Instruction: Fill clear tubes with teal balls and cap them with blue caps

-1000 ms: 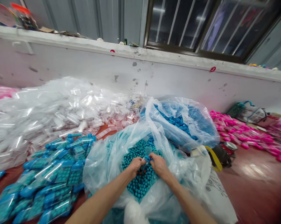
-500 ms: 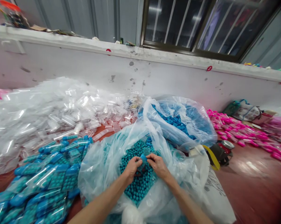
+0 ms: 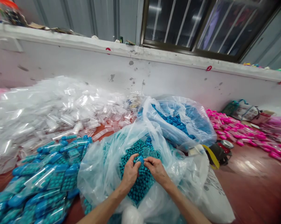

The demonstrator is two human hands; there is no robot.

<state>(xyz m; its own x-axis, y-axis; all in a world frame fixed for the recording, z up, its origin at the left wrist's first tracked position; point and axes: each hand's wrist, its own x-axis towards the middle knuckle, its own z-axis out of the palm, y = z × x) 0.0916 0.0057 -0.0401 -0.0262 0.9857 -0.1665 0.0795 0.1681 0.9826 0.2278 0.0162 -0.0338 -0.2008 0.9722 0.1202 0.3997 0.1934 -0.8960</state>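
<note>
Over an open plastic bag (image 3: 93, 168) of teal beads (image 3: 139, 186), my two hands meet at a small blue piece (image 3: 140, 159). My left hand (image 3: 131, 171) has its thumb and fingers around the piece's left side. My right hand (image 3: 156, 168) pinches its right edge. A small clear case (image 3: 150, 153) lies on the beads just beyond the fingers. Filled clear cases with blue caps (image 3: 58, 177) are heaped on the red table to the left of the bag.
Clear empty cases (image 3: 61, 109) are piled at the back left. A bag of blue parts (image 3: 177, 121) stands behind the beads. Pink parts (image 3: 238, 129), a jar with a metal lid (image 3: 226, 145) and a white sack (image 3: 216, 196) are on the right.
My left hand has turned more upright, its fingers now raised above the blue piece. The piece has moved slightly left and down, and the clear case on the beads shows more plainly.
</note>
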